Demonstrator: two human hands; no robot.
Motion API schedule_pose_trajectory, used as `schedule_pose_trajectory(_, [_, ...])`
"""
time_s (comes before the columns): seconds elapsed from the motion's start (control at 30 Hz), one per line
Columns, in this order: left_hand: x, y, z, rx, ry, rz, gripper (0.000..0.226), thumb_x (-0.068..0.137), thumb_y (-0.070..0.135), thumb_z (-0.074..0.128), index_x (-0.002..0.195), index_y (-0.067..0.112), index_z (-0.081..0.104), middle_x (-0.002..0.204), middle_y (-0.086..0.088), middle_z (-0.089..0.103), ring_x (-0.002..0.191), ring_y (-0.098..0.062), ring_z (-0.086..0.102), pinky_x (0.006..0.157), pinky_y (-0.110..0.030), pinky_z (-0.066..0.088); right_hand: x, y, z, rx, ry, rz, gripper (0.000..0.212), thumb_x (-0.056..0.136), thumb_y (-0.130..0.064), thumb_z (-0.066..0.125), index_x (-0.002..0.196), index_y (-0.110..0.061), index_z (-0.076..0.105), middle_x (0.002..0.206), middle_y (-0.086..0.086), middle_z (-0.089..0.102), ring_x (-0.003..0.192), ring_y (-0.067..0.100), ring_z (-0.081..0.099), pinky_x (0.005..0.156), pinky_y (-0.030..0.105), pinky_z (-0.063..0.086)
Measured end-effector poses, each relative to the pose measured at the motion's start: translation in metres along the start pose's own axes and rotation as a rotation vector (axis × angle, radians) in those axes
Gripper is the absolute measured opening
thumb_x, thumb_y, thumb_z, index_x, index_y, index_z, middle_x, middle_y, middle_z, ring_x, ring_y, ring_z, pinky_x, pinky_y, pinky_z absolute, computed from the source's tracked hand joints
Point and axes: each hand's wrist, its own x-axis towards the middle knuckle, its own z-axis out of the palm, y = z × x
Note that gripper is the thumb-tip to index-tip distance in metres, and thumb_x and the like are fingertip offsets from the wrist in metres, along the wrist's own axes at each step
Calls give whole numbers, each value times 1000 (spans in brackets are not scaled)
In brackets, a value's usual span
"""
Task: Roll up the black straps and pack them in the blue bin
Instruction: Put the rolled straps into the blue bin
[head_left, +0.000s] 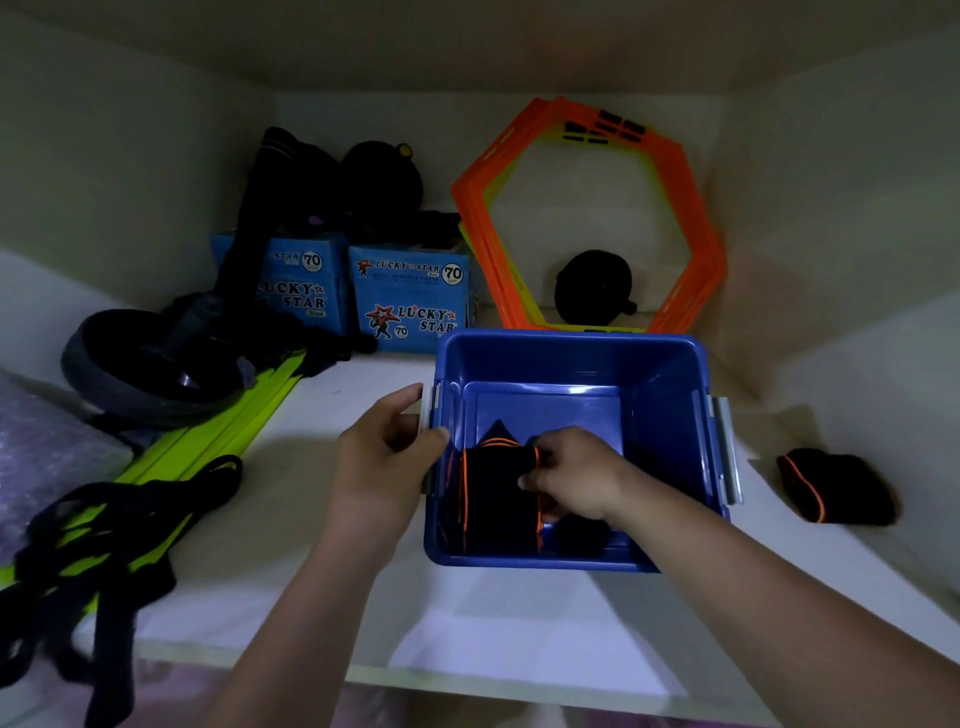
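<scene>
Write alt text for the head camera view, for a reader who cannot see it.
A person's right hand presses a rolled black strap into a blue bin on a white shelf, while the left hand grips the bin's rim. Another rolled strap lies right of the bin.

A white shelf is enclosed by pale walls and a board above, all dimly lit. At ten o'clock two blue boxes are stood against the back wall, with dark gear piled on them. At one o'clock orange hexagonal frames are leaned upright. Green slats are laid at nine o'clock.
</scene>
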Motion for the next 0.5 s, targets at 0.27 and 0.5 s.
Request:
schedule_pose_trajectory(0.27, [6, 2, 0, 7, 29, -34, 39, 91, 5, 64, 125, 23, 65, 94, -25, 67, 74, -32, 65, 54, -31, 60, -54, -24, -38, -307, 387, -254, 52, 86, -41, 73, 133, -24, 60, 112, -8, 69, 104, 17, 64, 92, 30, 50])
schedule_pose_trajectory(0.5, [6, 10, 4, 47, 14, -36, 33, 88, 5, 61, 85, 34, 77, 83, -12, 74, 66, -19, 66, 60, -37, 59, -81, 35, -106, 121, 707, -96, 55, 87, -27, 73, 138, -29, 52, 122, 0, 69, 108, 20, 67, 97, 46, 53])
